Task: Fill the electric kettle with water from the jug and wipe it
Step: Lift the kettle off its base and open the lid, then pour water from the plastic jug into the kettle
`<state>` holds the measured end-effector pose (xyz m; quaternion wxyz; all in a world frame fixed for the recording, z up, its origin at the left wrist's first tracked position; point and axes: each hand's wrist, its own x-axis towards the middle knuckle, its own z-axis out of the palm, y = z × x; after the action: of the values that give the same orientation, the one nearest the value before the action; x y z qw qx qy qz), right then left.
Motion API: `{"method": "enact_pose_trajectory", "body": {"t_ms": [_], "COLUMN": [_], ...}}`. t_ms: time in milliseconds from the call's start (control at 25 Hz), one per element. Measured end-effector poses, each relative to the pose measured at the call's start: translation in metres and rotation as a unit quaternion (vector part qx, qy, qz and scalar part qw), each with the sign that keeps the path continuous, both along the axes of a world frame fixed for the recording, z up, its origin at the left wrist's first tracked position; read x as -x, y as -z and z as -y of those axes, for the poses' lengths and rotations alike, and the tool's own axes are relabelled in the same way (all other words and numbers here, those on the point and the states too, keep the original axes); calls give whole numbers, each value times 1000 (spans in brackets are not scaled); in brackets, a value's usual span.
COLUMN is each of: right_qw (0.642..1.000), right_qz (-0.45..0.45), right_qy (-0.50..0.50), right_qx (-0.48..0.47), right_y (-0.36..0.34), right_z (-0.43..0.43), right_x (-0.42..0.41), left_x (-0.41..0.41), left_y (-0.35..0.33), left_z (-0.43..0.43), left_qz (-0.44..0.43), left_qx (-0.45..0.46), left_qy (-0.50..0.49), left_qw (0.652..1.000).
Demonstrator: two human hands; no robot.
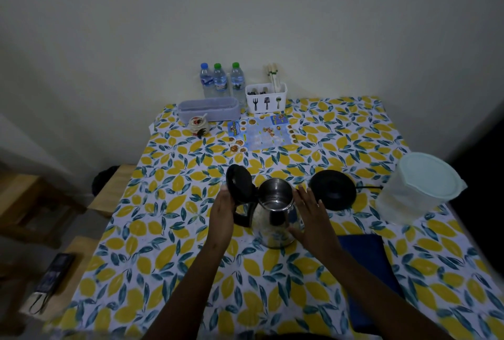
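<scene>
A steel electric kettle stands on the lemon-print table, off its black round base just to the right. Its black lid is swung up and open to the left, showing the shiny inside. My left hand rests against the lid and black handle. My right hand lies flat against the kettle's right side, fingers spread. A translucent plastic jug with a pale lid stands at the right edge. A dark blue cloth lies folded right of my right forearm.
Three water bottles, a white cutlery holder, a grey plastic box, a small ceramic pot and a printed menu sheet sit at the far side. Wooden stools stand left of the table.
</scene>
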<state>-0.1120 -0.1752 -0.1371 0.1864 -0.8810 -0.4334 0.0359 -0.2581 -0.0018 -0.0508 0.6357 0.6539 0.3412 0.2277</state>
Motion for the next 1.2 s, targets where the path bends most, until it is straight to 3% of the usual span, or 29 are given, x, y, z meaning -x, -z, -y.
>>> {"method": "enact_pose_trajectory", "body": {"t_ms": [80, 320, 440, 560, 720, 840, 1200], "right_qw": [1000, 998, 997, 993, 979, 964, 918], "right_qz": [-16, -54, -40, -39, -44, -51, -47], "right_qy": [2, 10, 29, 79, 173, 232, 342], "right_qx": [-11, -35, -51, -79, -100, -121, -196], "right_y": [-3, -13, -14, -19, -25, -29, -42], "right_z": [-1, 1, 14, 42, 91, 135, 251], "right_x": [2, 10, 19, 24, 11, -8, -102], "left_x": [2, 7, 5, -12, -61, -103, -227], "left_y": [-2, 2, 2, -5, 6, 9, 8], "left_z": [-1, -6, -5, 20, 71, 109, 213], "left_qz": [7, -72, -139, -89, -74, -69, -51], "left_qx": [2, -147, -347, -473, -466, -450, -464], "left_qy": [-6, -24, -33, 50, 260, 355, 423], "left_qw": [1000, 986, 927, 875, 843, 817, 776]}}
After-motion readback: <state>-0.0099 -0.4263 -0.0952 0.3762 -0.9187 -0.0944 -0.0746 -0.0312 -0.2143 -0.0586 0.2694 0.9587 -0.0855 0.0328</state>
